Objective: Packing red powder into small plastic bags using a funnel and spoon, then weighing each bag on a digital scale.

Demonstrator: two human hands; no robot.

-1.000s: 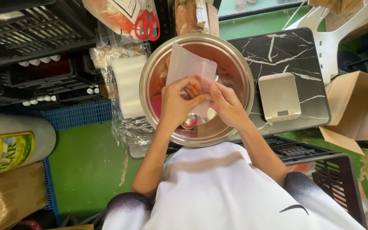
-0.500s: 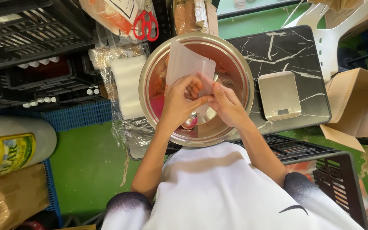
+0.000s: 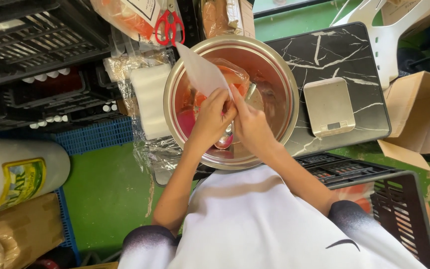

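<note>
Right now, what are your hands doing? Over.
Left hand and right hand both pinch a clear plastic bag. Bag held over the big round metal bowl. Metal spoon lies underneath.

Green floor (image 3: 100, 194) is showing between black plastic crates (image 3: 31, 30) and a blue crate (image 3: 93, 137). A black marble-patterned tabletop (image 3: 334, 55) is standing at centre right, bearing even light.

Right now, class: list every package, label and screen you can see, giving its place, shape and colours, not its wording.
White tub: far left, lying on its side, yellow and green label.
Plastic bag: top, clear with orange contents, white label.
Kitchen scale: right of the metal bowl, silver square, small dark screen.
Cardboard box: far right, brown, open.
</note>
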